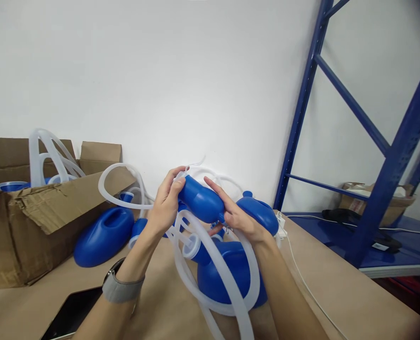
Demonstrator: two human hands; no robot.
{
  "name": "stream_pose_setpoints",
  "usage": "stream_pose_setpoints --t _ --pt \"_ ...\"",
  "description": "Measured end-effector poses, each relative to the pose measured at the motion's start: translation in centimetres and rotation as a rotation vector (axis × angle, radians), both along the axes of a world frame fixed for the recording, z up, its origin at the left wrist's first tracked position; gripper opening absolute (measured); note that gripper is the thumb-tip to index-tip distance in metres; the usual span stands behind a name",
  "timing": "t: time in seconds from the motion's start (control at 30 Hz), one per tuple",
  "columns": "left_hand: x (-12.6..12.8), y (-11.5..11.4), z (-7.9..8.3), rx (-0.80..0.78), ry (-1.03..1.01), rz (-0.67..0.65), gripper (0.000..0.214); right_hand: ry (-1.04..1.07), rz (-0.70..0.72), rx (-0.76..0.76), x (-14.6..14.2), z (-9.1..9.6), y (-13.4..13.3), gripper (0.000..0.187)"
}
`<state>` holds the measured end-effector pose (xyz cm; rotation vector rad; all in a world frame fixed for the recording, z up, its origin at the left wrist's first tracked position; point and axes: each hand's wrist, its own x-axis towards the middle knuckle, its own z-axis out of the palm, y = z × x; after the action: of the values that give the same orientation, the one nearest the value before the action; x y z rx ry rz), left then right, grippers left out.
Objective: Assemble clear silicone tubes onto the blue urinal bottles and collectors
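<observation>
My left hand (165, 203) and my right hand (236, 215) together grip a blue plastic funnel piece (201, 200), held up above the table. The left fingers close on its upper left end, the right fingers wrap its lower right end. A translucent white hose (227, 278) loops down from it around my right forearm. Under my hands lies a blue plastic bottle (227, 274) with a white-rimmed neck. My left wrist wears a grey watch band (120, 288).
An open cardboard box (36, 212) with hoses and blue parts stands at left. Blue bottles lie beside it (102, 236) and behind my right hand (263, 212). A dark tablet (71, 311) lies near the front edge. Blue metal shelving (390, 189) stands right; a white cable (302, 274) crosses the table.
</observation>
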<state>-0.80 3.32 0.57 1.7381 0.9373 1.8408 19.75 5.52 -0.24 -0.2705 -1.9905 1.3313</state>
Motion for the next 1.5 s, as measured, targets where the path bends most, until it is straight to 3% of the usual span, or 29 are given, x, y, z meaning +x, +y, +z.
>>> stream_pose_setpoints --t 0.1,0.23,0.37,0.5,0.77,0.9,1.03,1.17,1.23,1.3,1.4,1.43,1.5 --pt "0.1 -0.1 0.0 0.002 0.020 -0.009 0.038 0.026 -0.216 0.039 -1.3 0.6 -1.0 0.072" --pt "0.2 -0.6 0.5 0.010 0.023 0.028 0.034 -0.021 -0.418 0.404 -1.9 1.0 -2.2 0.060" --pt "0.0 -1.7 1.2 -0.015 0.076 0.110 0.033 -0.061 -0.469 0.666 -2.4 0.4 -2.4 0.061" --pt "-0.4 -2.4 1.7 -0.057 0.114 0.048 0.036 -0.096 -0.580 0.910 -3.1 -0.1 -2.4 0.058" --pt "-0.9 -3.1 2.0 -0.061 0.183 0.105 0.047 -0.259 -0.760 1.263 -3.8 0.4 -3.4 0.040" --pt "-0.8 -2.8 1.5 -0.140 0.103 -0.016 0.051 -0.345 -0.839 1.380 -3.6 0.5 -3.7 0.042" --pt "-0.3 -2.9 1.5 -0.141 0.031 -0.172 0.053 -0.331 -0.869 1.361 -2.6 0.7 -3.4 0.045" --pt "-0.3 -3.5 2.1 -0.079 0.114 -0.050 0.055 -0.203 -0.698 1.159 -1.5 1.2 -3.1 0.063" --pt "-0.9 -3.5 2.2 -0.052 0.110 -0.001 0.058 -0.093 -0.623 1.036 -0.8 1.4 -3.4 0.062" --pt "-1.6 -3.3 2.3 -0.013 0.079 0.059 0.059 0.083 -0.726 0.873 -0.1 1.7 -3.8 0.047" --pt "-2.6 -3.0 2.2 0.045 0.023 0.135 0.058 0.289 -1.028 0.637 1.1 2.3 -4.0 0.031" --pt "-2.9 -3.0 2.2 0.056 0.010 0.134 0.056 0.293 -1.071 0.619 1.5 2.4 -3.9 0.031" --pt "-3.0 -3.1 2.3 0.067 0.019 0.096 0.052 0.216 -1.020 0.664 1.8 2.6 -3.4 0.036"
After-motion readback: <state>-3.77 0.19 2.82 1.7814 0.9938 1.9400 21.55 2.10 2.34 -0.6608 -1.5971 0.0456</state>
